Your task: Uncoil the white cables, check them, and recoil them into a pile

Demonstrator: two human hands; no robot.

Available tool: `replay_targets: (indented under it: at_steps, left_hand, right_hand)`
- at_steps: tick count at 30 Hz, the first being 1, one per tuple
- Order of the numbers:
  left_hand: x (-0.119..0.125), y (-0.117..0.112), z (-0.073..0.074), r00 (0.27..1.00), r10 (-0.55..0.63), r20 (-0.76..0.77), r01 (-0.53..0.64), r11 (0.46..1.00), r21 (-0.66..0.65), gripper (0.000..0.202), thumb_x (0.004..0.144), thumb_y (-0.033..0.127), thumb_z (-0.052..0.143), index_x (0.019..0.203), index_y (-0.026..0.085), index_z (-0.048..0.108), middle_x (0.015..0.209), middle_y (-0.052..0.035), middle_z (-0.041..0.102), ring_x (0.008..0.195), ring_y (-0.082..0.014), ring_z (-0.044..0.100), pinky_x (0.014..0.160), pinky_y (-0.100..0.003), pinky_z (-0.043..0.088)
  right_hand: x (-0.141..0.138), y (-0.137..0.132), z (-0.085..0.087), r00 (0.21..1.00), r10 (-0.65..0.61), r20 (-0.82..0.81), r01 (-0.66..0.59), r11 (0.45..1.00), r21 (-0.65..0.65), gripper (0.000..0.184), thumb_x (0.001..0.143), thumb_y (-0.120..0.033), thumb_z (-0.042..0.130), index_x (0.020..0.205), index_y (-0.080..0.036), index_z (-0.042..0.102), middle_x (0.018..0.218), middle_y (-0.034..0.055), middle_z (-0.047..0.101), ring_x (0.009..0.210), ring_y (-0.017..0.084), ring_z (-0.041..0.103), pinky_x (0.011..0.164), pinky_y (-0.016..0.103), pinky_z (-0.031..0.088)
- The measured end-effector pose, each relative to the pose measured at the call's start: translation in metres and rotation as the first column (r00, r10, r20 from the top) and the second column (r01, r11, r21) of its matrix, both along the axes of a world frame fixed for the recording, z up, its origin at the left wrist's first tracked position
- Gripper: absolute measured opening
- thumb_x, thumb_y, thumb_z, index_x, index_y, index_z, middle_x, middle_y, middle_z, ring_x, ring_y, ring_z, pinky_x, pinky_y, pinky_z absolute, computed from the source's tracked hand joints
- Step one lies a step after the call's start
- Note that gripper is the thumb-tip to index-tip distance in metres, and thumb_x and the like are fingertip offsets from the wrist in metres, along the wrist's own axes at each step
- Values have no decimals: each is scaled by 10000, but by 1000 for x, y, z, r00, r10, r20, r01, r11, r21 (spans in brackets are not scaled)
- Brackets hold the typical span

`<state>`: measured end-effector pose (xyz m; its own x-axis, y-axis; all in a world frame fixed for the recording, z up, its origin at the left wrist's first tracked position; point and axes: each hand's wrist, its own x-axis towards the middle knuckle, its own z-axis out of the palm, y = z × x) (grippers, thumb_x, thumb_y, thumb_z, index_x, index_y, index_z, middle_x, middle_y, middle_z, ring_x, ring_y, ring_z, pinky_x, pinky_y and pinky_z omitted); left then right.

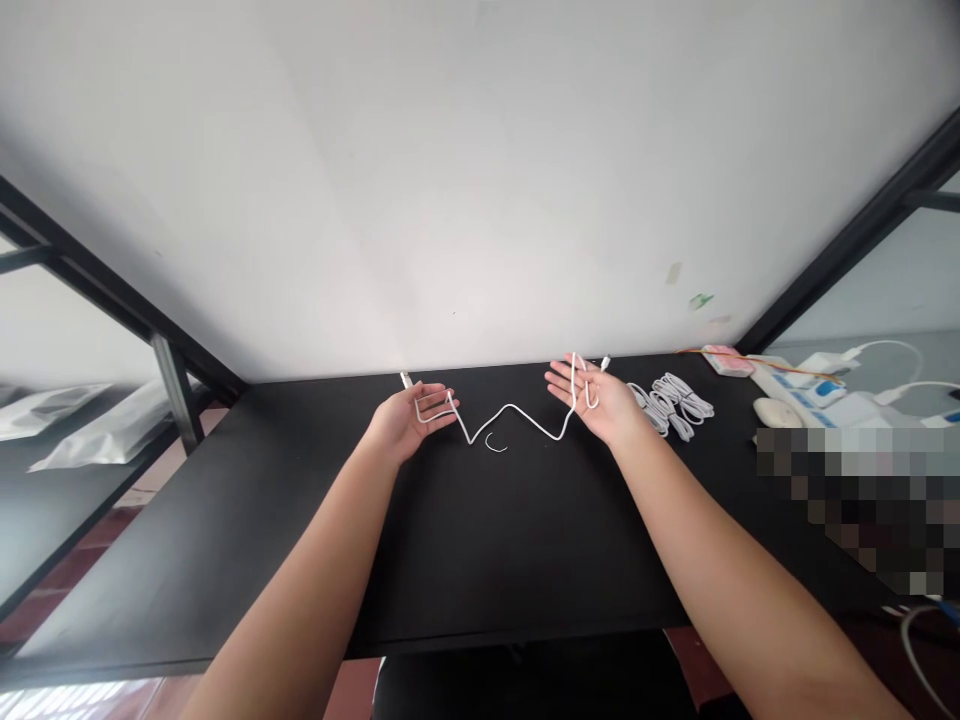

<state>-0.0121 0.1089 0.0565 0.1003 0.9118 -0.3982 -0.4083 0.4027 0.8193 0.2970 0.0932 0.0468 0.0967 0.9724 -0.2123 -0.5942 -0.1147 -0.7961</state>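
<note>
A white USB charging cable (510, 406) runs in a zigzag between my two hands over the black table. My left hand (405, 420) is palm up with fingers spread, the cable lying across it. One plug (406, 381) of the cable sticks out past the thumb side. On the other side my right hand (600, 400) is also palm up and open, with a loop of cable over its fingers. The other plug (605, 363) shows beyond that hand. A short white wire tie (495, 446) lies on the tabletop below the cable's middle.
Bundled white cables (679, 405) lie right of my right hand. Farther right are a power strip (799, 390) with chargers, a pale computer mouse (778, 414) and a pink-and-white box (727, 360). A white wall (480, 200) stands behind the black table (517, 560). Plastic bags (112, 430) lie at left.
</note>
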Motion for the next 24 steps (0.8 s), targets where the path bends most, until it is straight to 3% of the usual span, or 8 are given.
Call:
replay_targets:
  at_steps: [4,7,9,12,17,24]
  left_hand:
    - [-2,0,-19,971,109,-211,-104,994,32,344,992,256,423,883,82,700,994,-175,725,755,-204,705,557,-285,541]
    - [-2,-1,-28,934,191,-302,-155,978,141,348,986,277,466,867,86,732,980,-151,730,756,-159,671,599,-241,519]
    - [-2,-3,-29,948,186,-257,-146,975,168,344,987,285,478,898,90,747,1039,-155,733,871,-178,692,734,-264,555]
    - [0,-7,-27,992,63,-114,-50,992,113,387,1005,315,444,997,72,745,1102,-195,724,1000,-245,706,890,-369,569]
    - [1,-12,-23,999,-31,36,28,996,89,430,1014,362,418,1179,80,698,1238,-223,674,1052,-307,702,951,-499,560]
    - [8,-16,-23,975,-116,189,99,990,102,518,1017,452,403,1401,147,568,1406,-217,586,1129,-341,691,1062,-530,485]
  right_hand:
    - [-2,1,-14,992,-31,120,42,995,-94,278,846,-46,514,1055,-167,652,1288,151,674,1069,248,723,1010,444,573]
    - [-4,1,-18,986,-22,164,43,991,-128,261,851,-56,547,1055,-177,657,1369,144,629,1139,248,694,1057,445,542]
    - [-4,0,-19,987,7,164,16,990,-138,261,856,-81,586,1083,-190,654,1409,128,601,1191,251,669,1084,443,521]
    - [-4,-3,-20,990,66,124,-50,990,-133,286,858,-128,635,1139,-181,645,1447,145,565,1224,271,652,1096,441,511]
    - [-6,-4,-23,985,161,59,-152,979,-136,248,925,-247,614,1163,-184,648,1453,156,564,1289,281,608,1116,458,487]
    - [-20,-9,-21,966,255,-39,-258,960,-106,378,1028,-424,420,1213,-159,617,1473,181,544,1298,287,603,1114,477,476]
